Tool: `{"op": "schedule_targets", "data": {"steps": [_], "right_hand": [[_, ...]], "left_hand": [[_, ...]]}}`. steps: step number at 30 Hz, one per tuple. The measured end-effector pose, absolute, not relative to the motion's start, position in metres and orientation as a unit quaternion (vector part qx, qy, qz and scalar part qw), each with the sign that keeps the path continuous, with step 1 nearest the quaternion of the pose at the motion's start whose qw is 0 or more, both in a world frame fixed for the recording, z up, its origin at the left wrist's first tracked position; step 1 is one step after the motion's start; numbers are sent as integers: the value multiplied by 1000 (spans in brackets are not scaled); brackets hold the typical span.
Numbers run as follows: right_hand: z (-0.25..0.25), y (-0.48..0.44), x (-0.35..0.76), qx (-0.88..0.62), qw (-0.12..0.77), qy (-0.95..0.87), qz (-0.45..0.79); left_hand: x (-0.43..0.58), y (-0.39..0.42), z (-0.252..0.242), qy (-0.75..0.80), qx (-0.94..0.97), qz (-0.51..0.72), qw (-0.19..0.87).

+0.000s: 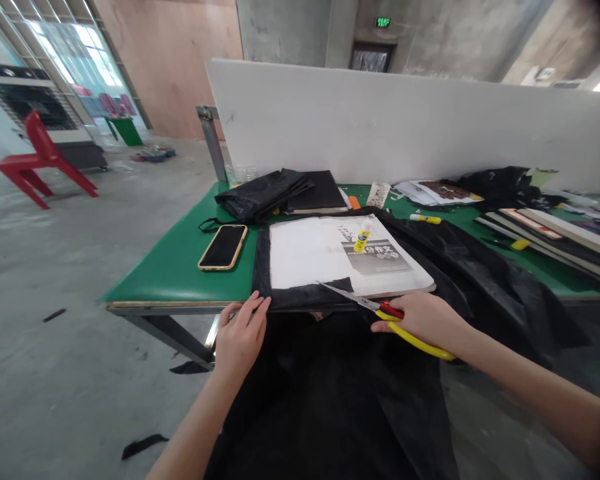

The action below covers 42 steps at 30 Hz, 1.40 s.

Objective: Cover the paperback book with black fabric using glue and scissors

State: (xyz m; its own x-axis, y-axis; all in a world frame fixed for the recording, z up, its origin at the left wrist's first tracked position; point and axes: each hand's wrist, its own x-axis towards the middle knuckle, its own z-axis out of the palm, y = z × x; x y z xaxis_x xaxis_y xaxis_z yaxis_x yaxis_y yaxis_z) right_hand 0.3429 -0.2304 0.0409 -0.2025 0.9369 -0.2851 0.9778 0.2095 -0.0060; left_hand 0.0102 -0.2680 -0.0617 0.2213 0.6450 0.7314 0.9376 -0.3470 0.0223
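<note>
Two hands engaged. Left hand (243, 333) flat, fingers spread, pinning black fabric (300, 297) at near edge of table (180, 270). Right hand (423, 320) clenched on scissors (375, 307); blades pointing left along fabric strip below book (325, 257), toward left hand.

Green padded counter (180, 263) with a pale wooden edge; plain black woven cloth sheet (330, 400), unpatterned; white softcover book (305, 257) bearing a grey cover panel with black characters and black spatter marks; yellow-handled steel scissors (387, 310) with red inner grip and silver blades; yellow glue stick (363, 238) with blue-and-white label; black-screened phone in a gold case (223, 247); folded glossy black plastic bag (265, 193); yellow-and-white marker pen (425, 218); plain white partition board (380, 120); red plastic chair (43, 160) on grey concrete floor (55, 267); green lit exit sign (383, 22).
</note>
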Motion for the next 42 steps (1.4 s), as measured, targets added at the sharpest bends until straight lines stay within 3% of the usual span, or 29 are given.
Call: {"op": "schedule_targets", "data": {"steps": [7, 11, 13, 19, 25, 30, 33, 39, 42], "right_hand": [[25, -226, 358, 620, 74, 778, -69], [22, -225, 367, 636, 8, 766, -96], [22, -226, 368, 650, -41, 739, -172], [27, -239, 366, 603, -189, 546, -551], [32, -247, 373, 498, -212, 556, -631], [27, -248, 377, 490, -183, 461, -717], [26, -252, 378, 550, -167, 509, -641], [34, -271, 378, 630, -88, 747, -193], [30, -281, 385, 635, -49, 763, -112]], "left_hand": [[10, -267, -63, -529, -751, -330, 219], [10, -267, -63, -529, -755, -322, 217], [10, -267, -63, -529, -755, -320, 219], [10, -268, -61, -523, -753, -329, 225], [10, -267, -62, -521, -755, -326, 229], [10, -268, -63, -522, -755, -326, 227], [10, -268, -62, -523, -754, -324, 229], [10, -267, -57, -535, -745, -320, 235], [11, -267, -52, -544, -745, -312, 227]]}}
